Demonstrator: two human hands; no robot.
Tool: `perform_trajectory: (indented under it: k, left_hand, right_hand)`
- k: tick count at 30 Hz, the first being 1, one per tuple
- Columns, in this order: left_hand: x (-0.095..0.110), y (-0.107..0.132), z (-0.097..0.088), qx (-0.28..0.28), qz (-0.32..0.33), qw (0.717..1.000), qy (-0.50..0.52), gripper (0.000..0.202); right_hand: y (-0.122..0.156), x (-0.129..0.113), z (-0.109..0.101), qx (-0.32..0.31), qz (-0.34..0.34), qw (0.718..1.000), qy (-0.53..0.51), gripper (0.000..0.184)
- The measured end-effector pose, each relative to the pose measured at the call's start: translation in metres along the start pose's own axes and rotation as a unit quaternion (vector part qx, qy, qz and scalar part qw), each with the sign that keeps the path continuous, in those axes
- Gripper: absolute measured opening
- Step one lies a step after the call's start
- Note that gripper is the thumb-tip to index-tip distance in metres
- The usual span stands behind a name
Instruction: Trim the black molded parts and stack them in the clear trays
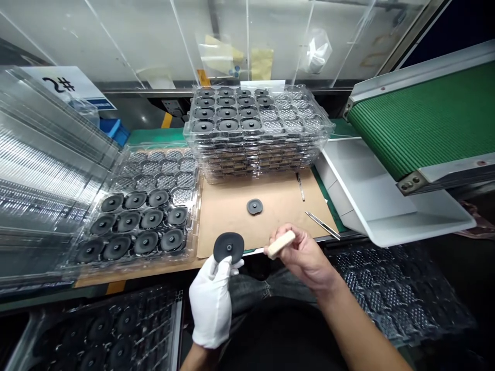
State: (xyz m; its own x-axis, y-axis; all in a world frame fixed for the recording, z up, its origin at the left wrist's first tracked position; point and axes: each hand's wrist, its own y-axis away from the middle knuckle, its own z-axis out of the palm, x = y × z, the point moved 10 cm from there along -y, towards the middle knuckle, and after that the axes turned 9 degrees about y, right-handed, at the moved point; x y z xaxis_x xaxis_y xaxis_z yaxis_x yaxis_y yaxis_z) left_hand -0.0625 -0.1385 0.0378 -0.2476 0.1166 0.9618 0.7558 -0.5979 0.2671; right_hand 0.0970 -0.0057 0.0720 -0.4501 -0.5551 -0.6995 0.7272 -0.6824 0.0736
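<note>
My left hand (212,299), in a white glove, pinches a round black rubber disc (228,247) and holds it upright below the table's front edge. My bare right hand (305,255) grips a small tool with a pale wooden handle (281,243); its thin tip points left toward the disc. A second, smaller black disc (254,206) lies on the brown cardboard sheet (232,216) just beyond both hands.
A clear tray (181,242) partly filled with black discs sits at left. A stack of clear trays (255,149) stands behind the cardboard. Tweezers (323,225) and a thin metal tool (300,186) lie at right. A white chute (382,206) and green conveyor (433,118) stand right.
</note>
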Motion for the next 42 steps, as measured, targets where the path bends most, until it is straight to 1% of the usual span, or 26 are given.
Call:
perform_trajectory:
  k: [1,3,4,5,7,10,14,16,18,19,20,21,22,23,24,25,26,28,30,33,36,39,40,41,42]
  left_hand:
    - [-0.001,0.0,0.0,0.001,-0.004,1.0,0.003,0.041]
    - [-0.003,0.0,-0.001,0.002,-0.015,1.0,0.01,0.041]
    - [-0.004,0.0,0.0,0.003,-0.018,1.0,0.014,0.041]
    - [-0.004,0.0,0.0,0.003,-0.019,1.0,0.019,0.042]
    - [-0.004,-0.001,0.001,0.002,-0.014,1.0,0.023,0.043]
    - [-0.005,-0.001,0.003,-0.004,-0.015,0.999,0.032,0.043]
    - [-0.007,-0.001,0.003,-0.001,-0.024,0.999,0.035,0.041]
    - [-0.006,-0.001,0.003,0.0,-0.02,0.999,0.032,0.04]
    - [-0.003,0.0,0.003,0.002,-0.008,1.0,0.024,0.037]
    - [0.0,0.0,0.004,0.004,0.0,1.0,0.021,0.037]
    - [0.003,0.001,0.004,0.007,0.008,1.0,0.02,0.037]
    - [0.006,0.001,0.004,0.012,0.015,1.0,0.021,0.038]
    - [0.008,0.002,0.005,0.016,0.022,0.999,0.025,0.039]
    - [0.011,0.003,0.005,0.02,0.028,0.999,0.032,0.039]
    - [0.013,0.003,0.006,0.021,0.034,0.998,0.038,0.038]
    - [0.016,0.004,0.007,0.02,0.041,0.998,0.042,0.035]
    - [0.018,0.004,0.008,0.017,0.047,0.998,0.044,0.032]
    - [0.021,0.006,0.011,0.009,0.058,0.997,0.042,0.025]
    - [0.023,0.008,0.013,0.008,0.065,0.997,0.034,0.022]
    - [0.023,0.01,0.012,0.024,0.067,0.997,0.028,0.024]
    - [0.02,0.01,0.009,0.035,0.062,0.997,0.027,0.028]
    - [0.017,0.009,0.008,0.025,0.056,0.998,0.017,0.028]
    - [0.016,0.009,0.009,0.019,0.052,0.998,0.009,0.028]
    - [0.015,0.01,0.009,0.014,0.048,0.999,0.003,0.027]
    - [0.014,0.011,0.01,0.011,0.043,0.999,-0.002,0.028]
  right_hand:
    - [0.001,0.007,-0.001,0.023,0.041,0.997,-0.067,0.025]
    - [0.007,0.021,0.0,0.069,0.119,0.969,-0.203,0.028]
    - [0.01,0.024,0.003,0.084,0.143,0.953,-0.253,0.028]
    - [0.012,0.025,0.007,0.094,0.153,0.942,-0.285,0.028]
    - [0.014,0.021,0.012,0.098,0.151,0.934,-0.308,0.024]
    - [0.015,0.016,0.018,0.088,0.147,0.936,-0.309,0.021]
    - [0.012,0.015,0.02,0.077,0.15,0.934,-0.314,0.028]
    - [0.012,0.018,0.02,0.08,0.16,0.938,-0.296,0.031]
    - [0.012,0.021,0.015,0.09,0.157,0.959,-0.22,0.028]
    - [0.013,0.02,0.011,0.097,0.143,0.973,-0.15,0.026]
    - [0.013,0.018,0.005,0.108,0.118,0.985,-0.058,0.025]
    - [0.014,0.013,0.0,0.123,0.084,0.987,0.052,0.026]
    - [0.017,0.006,-0.005,0.143,0.043,0.975,0.167,0.03]
    - [0.02,-0.002,-0.008,0.166,0.002,0.947,0.275,0.036]
    - [0.024,-0.009,-0.008,0.189,-0.037,0.911,0.365,0.04]
    - [0.028,-0.015,-0.006,0.205,-0.072,0.874,0.434,0.04]
    - [0.031,-0.02,-0.001,0.21,-0.103,0.844,0.482,0.036]
    - [0.033,-0.028,0.013,0.19,-0.157,0.805,0.54,0.022]
    - [0.033,-0.033,0.03,0.149,-0.199,0.776,0.58,0.016]
    - [0.034,-0.031,0.052,0.094,-0.239,0.743,0.618,0.027]
    - [0.039,-0.019,0.066,0.043,-0.263,0.727,0.633,0.038]
    - [0.037,-0.01,0.067,0.013,-0.262,0.72,0.642,0.042]
    - [0.034,-0.012,0.063,0.019,-0.26,0.714,0.65,0.04]
    - [0.029,-0.017,0.056,0.041,-0.258,0.704,0.66,0.036]
    - [0.024,-0.026,0.046,0.077,-0.259,0.689,0.672,0.032]
